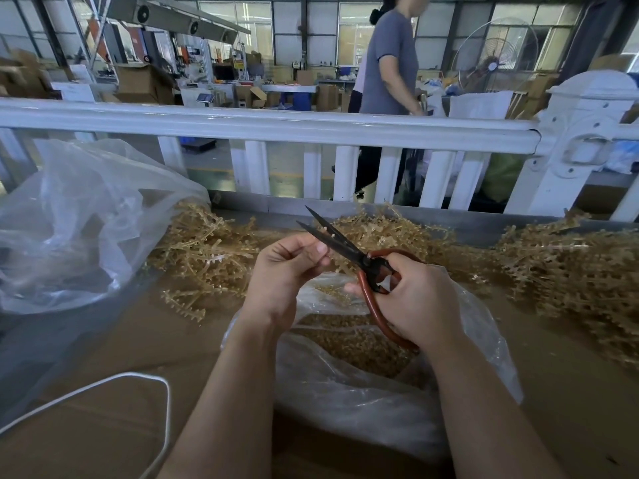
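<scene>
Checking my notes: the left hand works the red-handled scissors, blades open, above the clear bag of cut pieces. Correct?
No: the head view shows the right hand gripping the red-handled scissors, blades open, above the clear bag of cut pieces.

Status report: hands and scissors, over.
Right hand grips scissors, blades open. Left hand curled at blades, contents unclear. Open bag below, nothing in the way.

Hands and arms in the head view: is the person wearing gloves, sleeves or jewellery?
No. The left hand and right hand are ungloved, no ring or watch shows, and the left arm and right arm run bare to the frame's lower edge.
</scene>
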A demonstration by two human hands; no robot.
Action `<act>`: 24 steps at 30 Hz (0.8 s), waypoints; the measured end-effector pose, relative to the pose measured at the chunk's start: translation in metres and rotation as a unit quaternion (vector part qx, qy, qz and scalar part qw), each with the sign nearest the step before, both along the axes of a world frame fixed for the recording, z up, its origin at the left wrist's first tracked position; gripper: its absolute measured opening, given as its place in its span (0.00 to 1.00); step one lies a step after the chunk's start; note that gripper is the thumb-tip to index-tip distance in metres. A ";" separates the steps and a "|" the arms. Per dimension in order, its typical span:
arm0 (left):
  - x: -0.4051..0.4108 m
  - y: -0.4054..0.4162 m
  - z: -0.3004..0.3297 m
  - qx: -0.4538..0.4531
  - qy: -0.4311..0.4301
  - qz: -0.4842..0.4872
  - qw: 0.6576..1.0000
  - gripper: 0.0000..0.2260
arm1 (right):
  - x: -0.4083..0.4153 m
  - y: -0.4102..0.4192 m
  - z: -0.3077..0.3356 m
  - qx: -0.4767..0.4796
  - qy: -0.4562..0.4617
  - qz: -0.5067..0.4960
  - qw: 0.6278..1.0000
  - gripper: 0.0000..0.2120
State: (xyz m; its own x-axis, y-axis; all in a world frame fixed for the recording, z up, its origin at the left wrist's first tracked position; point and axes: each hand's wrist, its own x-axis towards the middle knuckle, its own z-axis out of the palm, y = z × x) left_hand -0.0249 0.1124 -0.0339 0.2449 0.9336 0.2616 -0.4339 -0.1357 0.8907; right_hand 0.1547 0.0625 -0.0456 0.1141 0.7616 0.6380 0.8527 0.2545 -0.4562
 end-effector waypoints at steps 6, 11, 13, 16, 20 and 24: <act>0.000 0.000 0.000 -0.008 -0.020 -0.010 1.000 0.05 | 0.001 0.002 -0.002 -0.016 -0.003 0.016 1.000 0.32; -0.001 -0.001 0.001 -0.011 -0.027 -0.015 0.999 0.04 | 0.000 0.001 -0.002 -0.017 0.009 0.021 1.000 0.32; -0.001 -0.001 0.002 -0.018 -0.028 -0.013 0.999 0.05 | -0.001 0.000 -0.002 -0.017 0.014 0.022 1.000 0.31; 0.000 -0.003 0.003 -0.021 -0.027 -0.005 0.999 0.06 | -0.001 0.000 -0.002 -0.024 0.013 0.016 0.999 0.30; 0.000 -0.004 0.006 -0.005 -0.022 0.003 1.000 0.07 | -0.001 0.000 -0.002 -0.032 0.013 0.007 0.999 0.30; -0.001 -0.001 0.005 0.032 0.023 0.028 0.999 0.17 | 0.000 0.000 -0.001 -0.046 0.008 0.003 0.999 0.29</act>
